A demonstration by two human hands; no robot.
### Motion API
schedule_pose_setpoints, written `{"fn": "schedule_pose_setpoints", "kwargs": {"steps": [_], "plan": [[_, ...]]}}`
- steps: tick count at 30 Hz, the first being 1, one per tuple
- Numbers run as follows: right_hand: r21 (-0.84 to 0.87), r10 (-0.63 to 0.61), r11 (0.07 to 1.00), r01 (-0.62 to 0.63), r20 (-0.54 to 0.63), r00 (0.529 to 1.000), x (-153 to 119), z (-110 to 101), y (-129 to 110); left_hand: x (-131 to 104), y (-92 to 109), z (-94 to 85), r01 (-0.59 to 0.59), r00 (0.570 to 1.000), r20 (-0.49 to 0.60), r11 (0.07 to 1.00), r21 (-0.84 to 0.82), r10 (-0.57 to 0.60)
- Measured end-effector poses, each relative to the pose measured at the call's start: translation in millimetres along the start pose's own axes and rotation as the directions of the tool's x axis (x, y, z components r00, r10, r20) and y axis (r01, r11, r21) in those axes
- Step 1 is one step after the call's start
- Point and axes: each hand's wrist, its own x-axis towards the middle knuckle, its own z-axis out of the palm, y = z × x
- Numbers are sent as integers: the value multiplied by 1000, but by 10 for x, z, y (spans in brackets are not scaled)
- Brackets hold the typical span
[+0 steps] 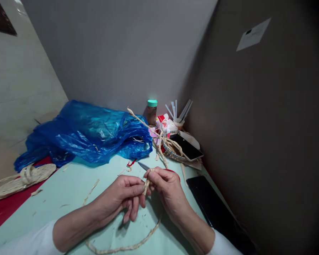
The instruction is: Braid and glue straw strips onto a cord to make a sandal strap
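Note:
Between my two hands, above the middle of the table, is a pale twisted straw cord. My left hand pinches its lower part between thumb and forefinger, the other fingers hanging loosely. Just above, my right hand has thumb and fingertips closed on the cord's upper end. A long length of straw rope curves over the table under my wrists. Scissors lie behind my right hand; their grey blade points left and part of the red handle shows, the rest hidden.
A blue plastic bag covers the back left. A woven straw sandal lies left on red cloth. Toward the back right stand a green-lidded jar and a basket with straw strands and a phone. A black flat object lies right, beside the wall.

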Motion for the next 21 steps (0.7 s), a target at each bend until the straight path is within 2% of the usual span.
{"fn": "schedule_pose_setpoints", "kwargs": {"steps": [7,12,21], "plan": [[90,43,995,-51,86,995,-47,50,19,-171,-59,2,-25,998,-60,1000,-16,24],[146,150,974,-175,166,975,-45,49,27,-230,-79,-23,-5,998,-64,999,-42,3],[207,235,930,-303,297,925,-69,62,44,-307,-81,-66,75,997,12,994,-77,-74]]}}
